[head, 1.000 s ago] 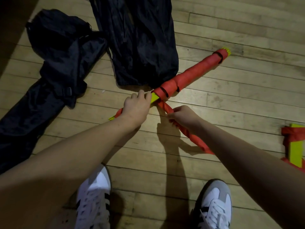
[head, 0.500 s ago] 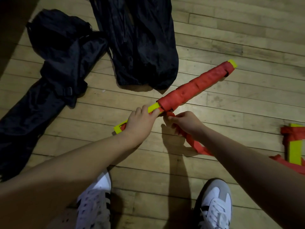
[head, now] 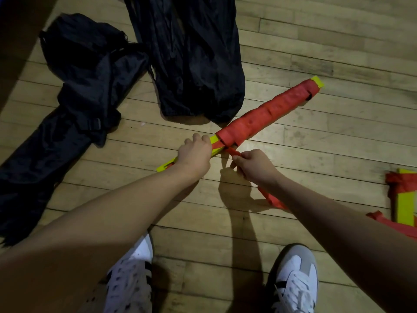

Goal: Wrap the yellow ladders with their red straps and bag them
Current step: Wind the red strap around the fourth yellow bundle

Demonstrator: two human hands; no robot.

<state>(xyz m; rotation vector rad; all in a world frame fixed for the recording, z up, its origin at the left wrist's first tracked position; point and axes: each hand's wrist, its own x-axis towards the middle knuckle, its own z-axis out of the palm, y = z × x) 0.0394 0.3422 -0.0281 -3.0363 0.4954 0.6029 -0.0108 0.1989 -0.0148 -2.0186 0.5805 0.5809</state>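
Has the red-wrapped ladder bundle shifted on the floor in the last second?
Yes. The ladder bundle has slid toward the person, away from the nearer black bag, whose bottom edge it overlapped before.

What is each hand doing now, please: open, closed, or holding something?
Left hand: closed, gripping the yellow ladder bundle at its unwrapped end.
Right hand: closed, pinching the loose red strap.

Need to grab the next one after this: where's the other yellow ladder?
In the head view, the other ladder lies on the wooden floor at the far right edge, beyond the right forearm, loosely tangled in red strap.
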